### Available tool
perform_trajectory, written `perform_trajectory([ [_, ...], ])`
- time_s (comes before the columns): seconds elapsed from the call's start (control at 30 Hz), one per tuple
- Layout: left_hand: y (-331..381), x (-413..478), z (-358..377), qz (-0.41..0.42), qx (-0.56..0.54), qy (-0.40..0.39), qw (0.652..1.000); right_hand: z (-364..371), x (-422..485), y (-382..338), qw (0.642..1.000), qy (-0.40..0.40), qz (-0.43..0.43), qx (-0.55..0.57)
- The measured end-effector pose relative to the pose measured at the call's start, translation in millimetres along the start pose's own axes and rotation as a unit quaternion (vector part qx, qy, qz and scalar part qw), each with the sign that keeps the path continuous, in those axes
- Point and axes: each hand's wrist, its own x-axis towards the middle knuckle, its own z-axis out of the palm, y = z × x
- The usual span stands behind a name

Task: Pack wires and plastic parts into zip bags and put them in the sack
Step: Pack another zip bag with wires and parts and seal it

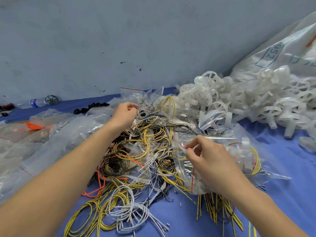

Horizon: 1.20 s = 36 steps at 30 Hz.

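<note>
A tangle of yellow, white, black and orange wires (136, 159) covers the middle of the blue surface. My right hand (208, 158) pinches the red-striped mouth of a clear zip bag (191, 175) that lies over the wires. My left hand (124, 113) reaches to the far side of the pile with its fingers curled over wires and bags; what it holds is hidden. White plastic wheel-shaped parts (239, 101) are heaped at the right. Behind them lies the big white sack (282, 53).
Several empty and filled clear zip bags (51, 134) spread over the left side. A water bottle (36, 102), a dark wheel part (51, 100) and black pieces (92, 106) lie by the grey wall. Bare blue cloth (282, 194) shows at lower right.
</note>
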Motion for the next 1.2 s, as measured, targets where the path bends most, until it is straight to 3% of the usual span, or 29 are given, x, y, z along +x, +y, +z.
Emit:
perform_trajectory([
  [0.13, -5, 65, 10, 0.003, 0.172, 0.019, 0.985, 4, 18, 2, 1.0, -0.007, 0.0, -0.005],
  [0.27, -10, 103, 40, 0.045, 0.305, -0.07, 0.949, 10, 28, 4, 0.999, -0.002, -0.008, -0.034],
  [0.43, -16, 134, 60, 0.084, 0.451, -0.157, 0.875, 12, 33, 8, 0.999, -0.007, -0.01, -0.04],
  [0.67, -25, 138, 49, 0.111, 0.609, -0.113, 0.777, 14, 39, 9, 0.999, -0.021, -0.007, -0.046],
  [0.73, -27, 134, 43, 0.129, 0.614, -0.087, 0.774, 15, 38, 8, 0.999, -0.018, -0.007, -0.044],
  [0.9, 9, 116, -1, 0.217, 0.455, 0.078, 0.86, 12, 35, 6, 1.0, 0.012, 0.001, -0.028],
  [1.0, 51, 89, -34, 0.122, 0.148, 0.075, 0.979, 8, 33, 0, 0.999, 0.045, 0.0, -0.016],
  [1.03, 64, 75, -42, 0.072, 0.006, 0.046, 0.996, 6, 32, -2, 0.998, 0.06, 0.002, -0.007],
  [1.1, 81, 34, -56, -0.018, -0.204, -0.026, 0.978, 1, 29, -4, 0.995, 0.1, 0.005, 0.016],
  [1.2, 77, -38, -62, -0.1, -0.363, -0.134, 0.917, -8, 23, -5, 0.987, 0.149, 0.011, 0.06],
])
